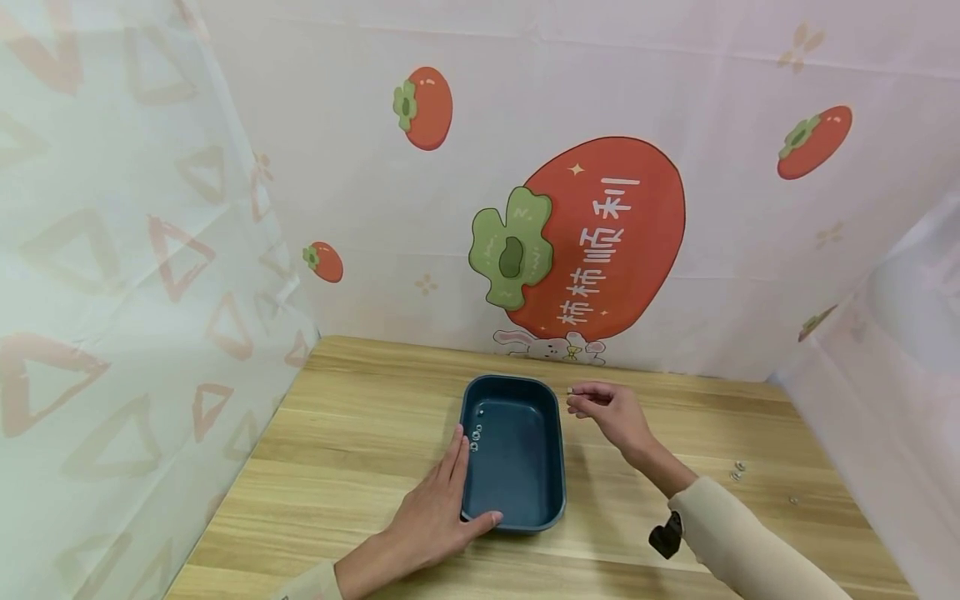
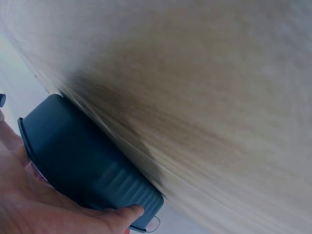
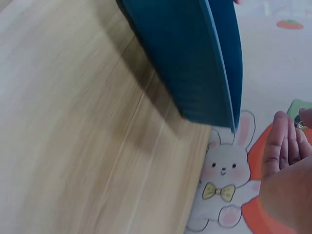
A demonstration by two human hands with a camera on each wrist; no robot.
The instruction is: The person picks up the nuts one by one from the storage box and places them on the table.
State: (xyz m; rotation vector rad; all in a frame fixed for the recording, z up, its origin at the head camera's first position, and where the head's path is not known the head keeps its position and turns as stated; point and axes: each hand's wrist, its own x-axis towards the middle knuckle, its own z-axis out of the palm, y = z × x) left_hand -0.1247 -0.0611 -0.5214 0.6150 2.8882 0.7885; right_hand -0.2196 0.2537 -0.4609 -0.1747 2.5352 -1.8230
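Note:
A dark blue rectangular tray (image 1: 517, 527) stands on the wooden table, with several small shiny metal nuts (image 1: 476, 436) along its left side. My left hand (image 1: 431, 517) rests on its near left corner, fingers straight along the left rim and thumb over the near rim. In the left wrist view, a fingertip touches the ribbed outer wall of the tray (image 2: 92, 156). Beyond the far right corner, my right hand (image 1: 611, 414) pinches a small metal nut (image 1: 570, 391) between thumb and fingers. The right wrist view shows that nut (image 3: 298, 122) partly hidden by the fingers.
A few more small metal pieces (image 1: 737, 475) lie on the table to the right, with another (image 1: 793, 500) farther out. Behind the table's back edge hangs a white cloth (image 1: 360, 192) printed with persimmons. Cloth also hangs at the left and right sides.

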